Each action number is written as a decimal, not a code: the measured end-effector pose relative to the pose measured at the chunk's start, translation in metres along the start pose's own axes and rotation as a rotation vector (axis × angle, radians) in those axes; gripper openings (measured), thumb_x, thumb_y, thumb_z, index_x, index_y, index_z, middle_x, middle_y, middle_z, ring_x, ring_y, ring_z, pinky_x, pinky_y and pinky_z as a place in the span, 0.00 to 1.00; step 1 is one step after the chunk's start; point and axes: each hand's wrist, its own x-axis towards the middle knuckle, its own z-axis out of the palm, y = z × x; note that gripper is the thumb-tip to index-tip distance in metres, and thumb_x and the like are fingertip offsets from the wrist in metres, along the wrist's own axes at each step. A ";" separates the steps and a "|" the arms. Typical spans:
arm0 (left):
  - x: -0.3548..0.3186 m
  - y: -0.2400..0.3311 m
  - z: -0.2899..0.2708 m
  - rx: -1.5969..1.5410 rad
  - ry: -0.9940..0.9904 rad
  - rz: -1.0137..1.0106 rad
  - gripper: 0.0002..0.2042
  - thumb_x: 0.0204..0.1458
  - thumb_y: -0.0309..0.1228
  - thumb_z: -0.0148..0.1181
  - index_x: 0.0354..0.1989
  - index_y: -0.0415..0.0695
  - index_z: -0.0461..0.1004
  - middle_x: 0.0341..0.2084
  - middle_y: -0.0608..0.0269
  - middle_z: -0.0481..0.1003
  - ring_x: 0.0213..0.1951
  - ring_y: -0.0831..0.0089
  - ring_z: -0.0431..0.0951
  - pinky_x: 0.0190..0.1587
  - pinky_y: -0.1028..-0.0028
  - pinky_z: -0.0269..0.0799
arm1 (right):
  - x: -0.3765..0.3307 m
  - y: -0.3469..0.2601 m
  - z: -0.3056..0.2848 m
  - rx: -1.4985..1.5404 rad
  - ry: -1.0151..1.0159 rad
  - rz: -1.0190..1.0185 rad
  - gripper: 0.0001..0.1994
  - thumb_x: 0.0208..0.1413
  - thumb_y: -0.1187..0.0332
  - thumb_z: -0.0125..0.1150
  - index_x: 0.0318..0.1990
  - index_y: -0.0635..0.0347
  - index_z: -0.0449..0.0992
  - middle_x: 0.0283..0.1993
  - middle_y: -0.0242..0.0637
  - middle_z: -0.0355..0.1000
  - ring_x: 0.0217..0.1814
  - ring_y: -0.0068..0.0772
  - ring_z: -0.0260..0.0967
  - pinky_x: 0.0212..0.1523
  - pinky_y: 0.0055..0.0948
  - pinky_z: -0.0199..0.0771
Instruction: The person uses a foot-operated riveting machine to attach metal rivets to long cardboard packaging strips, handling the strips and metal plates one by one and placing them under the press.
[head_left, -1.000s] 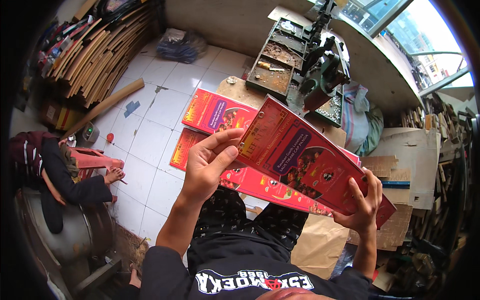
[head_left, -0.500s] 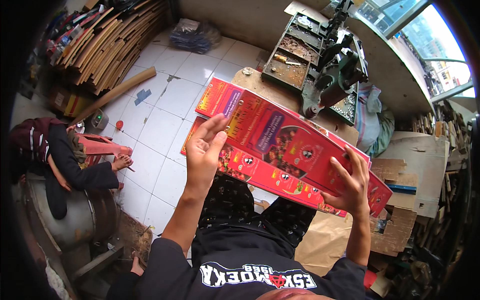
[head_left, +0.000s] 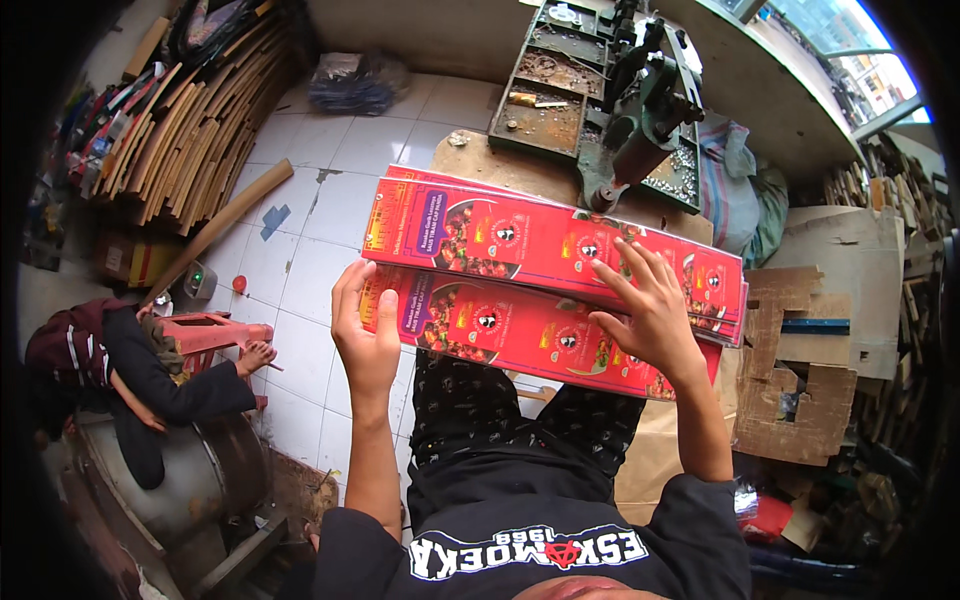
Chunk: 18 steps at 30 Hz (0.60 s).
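Observation:
Two rows of long red printed cardboard panels lie over my lap and the edge of the work board. The far panel (head_left: 545, 225) rests on a small stack whose edges show at the right end. Slightly overlapped by it, the near panel (head_left: 465, 318) lies closer to me. My left hand (head_left: 367, 325) holds the near panel's left end, thumb on the printed face and fingers at the edge. Spread fingers of my right hand (head_left: 650, 305) rest on the right part of the panels, its thumb by the seam between the rows.
Beyond the panels stands a dark metal press (head_left: 640, 130) with a compartmented tray (head_left: 540, 120) of small metal parts. Cut cardboard (head_left: 800, 390) leans at right. At left, another person's bare foot (head_left: 257, 358) is by a red stool (head_left: 205, 335); stacked boards (head_left: 200, 130) stand behind.
The tilted panel on top has come down level, and the panels now lie in two near-parallel rows. My left hand moved to the near panel's left end; my right hand shifted inward over the panels.

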 end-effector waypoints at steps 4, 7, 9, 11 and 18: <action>0.004 0.011 0.024 0.273 -0.114 0.064 0.19 0.56 0.27 0.61 0.57 0.38 0.72 0.64 0.47 0.64 0.65 0.50 0.65 0.70 0.47 0.51 | -0.019 0.009 0.013 -0.011 0.020 0.097 0.25 0.52 0.58 0.68 0.60 0.45 0.74 0.66 0.44 0.65 0.67 0.51 0.63 0.64 0.49 0.65; 0.007 0.013 0.039 0.401 -0.109 0.088 0.21 0.55 0.29 0.62 0.58 0.40 0.71 0.66 0.48 0.62 0.66 0.49 0.63 0.70 0.43 0.45 | -0.015 0.019 0.006 0.026 0.071 0.072 0.21 0.53 0.61 0.68 0.56 0.47 0.77 0.61 0.44 0.71 0.63 0.48 0.67 0.60 0.44 0.70; 0.007 0.013 0.044 0.492 -0.098 0.106 0.23 0.54 0.30 0.63 0.59 0.40 0.71 0.65 0.46 0.62 0.66 0.48 0.63 0.70 0.44 0.46 | -0.010 0.041 0.005 0.247 0.093 0.154 0.18 0.54 0.64 0.68 0.53 0.50 0.79 0.55 0.43 0.74 0.57 0.47 0.72 0.55 0.41 0.73; 0.006 0.018 0.044 0.491 -0.024 0.113 0.23 0.54 0.28 0.63 0.59 0.40 0.71 0.65 0.45 0.61 0.66 0.47 0.62 0.69 0.50 0.53 | 0.017 0.064 0.005 0.404 0.204 0.189 0.11 0.55 0.68 0.67 0.46 0.54 0.82 0.44 0.42 0.79 0.46 0.43 0.78 0.46 0.38 0.77; 0.001 0.015 0.062 0.375 -0.025 0.155 0.21 0.54 0.25 0.63 0.57 0.39 0.71 0.66 0.44 0.59 0.67 0.45 0.59 0.67 0.53 0.58 | 0.099 0.151 0.024 0.152 0.234 0.410 0.11 0.54 0.66 0.65 0.43 0.55 0.84 0.41 0.43 0.79 0.40 0.48 0.78 0.44 0.41 0.77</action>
